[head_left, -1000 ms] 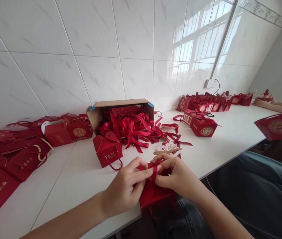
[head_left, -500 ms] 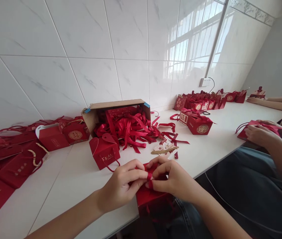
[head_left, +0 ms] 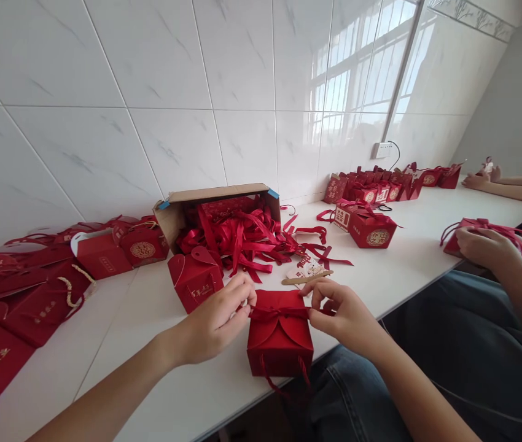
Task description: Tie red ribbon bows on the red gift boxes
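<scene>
A small red gift box stands at the front edge of the white counter, between my hands. A red ribbon runs across its top, knotted in the middle. My left hand pinches the ribbon's left end, fingers closed. On the other side, my right hand pinches the right end. Both ends are drawn out sideways, away from the knot.
An open cardboard box spills red ribbons behind. Another red gift box stands left of my hands; flat red boxes pile at the left, finished ones at the right. Another person's hands hold a red box at right.
My hands were together over the box top, working the ribbon; they have now moved apart, pulling the ribbon ends sideways, and the knotted box top shows.
</scene>
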The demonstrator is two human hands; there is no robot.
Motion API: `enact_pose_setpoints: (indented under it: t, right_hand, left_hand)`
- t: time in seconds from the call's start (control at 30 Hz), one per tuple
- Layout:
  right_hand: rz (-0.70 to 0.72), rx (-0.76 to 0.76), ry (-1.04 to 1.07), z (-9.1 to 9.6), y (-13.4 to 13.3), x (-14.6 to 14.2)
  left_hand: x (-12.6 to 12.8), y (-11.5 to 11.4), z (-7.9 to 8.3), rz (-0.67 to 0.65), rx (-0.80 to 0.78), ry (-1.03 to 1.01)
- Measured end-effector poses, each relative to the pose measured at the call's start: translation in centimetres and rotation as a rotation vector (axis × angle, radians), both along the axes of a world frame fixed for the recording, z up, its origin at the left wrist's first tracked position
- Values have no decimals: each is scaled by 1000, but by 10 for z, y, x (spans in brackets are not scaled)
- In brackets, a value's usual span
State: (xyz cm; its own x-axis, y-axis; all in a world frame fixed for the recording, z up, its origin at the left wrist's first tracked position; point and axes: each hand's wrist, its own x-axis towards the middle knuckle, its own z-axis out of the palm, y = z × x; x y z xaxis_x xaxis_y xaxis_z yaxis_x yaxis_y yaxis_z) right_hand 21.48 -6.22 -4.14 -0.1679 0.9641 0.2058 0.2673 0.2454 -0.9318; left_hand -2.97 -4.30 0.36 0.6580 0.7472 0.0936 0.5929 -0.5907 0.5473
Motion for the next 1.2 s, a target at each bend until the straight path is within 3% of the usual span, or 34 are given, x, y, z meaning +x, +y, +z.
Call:
enact_pose_setpoints:
  t: [0.2,0.33,0.4,0.6,0.8,0.9,1.0,1.07,1.2]
  right_hand:
    - [-10,72,4,-2,-2,-6]
    - [-13,120,-25,-3,-3,-5]
    - [4,129,-56,-3,-3,-3]
    - [92,176,-176,0,-6,2]
    - [79,223,-271,2,-10,1]
    - [67,237,-293,4,-11,-1]
    - [50,246,-308,5,-11,0]
    - [45,252,-290,5,-10,3]
    - [135,236,-198,2,-10,11]
  left_hand:
    - [6,-1,-9,-40,-327,-304]
    - [7,2,-15,-37,-342,-360]
    - [6,6,-17,10,-225,-307]
    - [0,17,-15,105,360,44]
    - [-8,24,-18,124,742,166]
    - [-10,28,-27,147,847,223]
    - [-10,31,-33,189,802,242]
    - [-10,32,-36,214,683,191]
    - [-14,36,-37,194,467,-142]
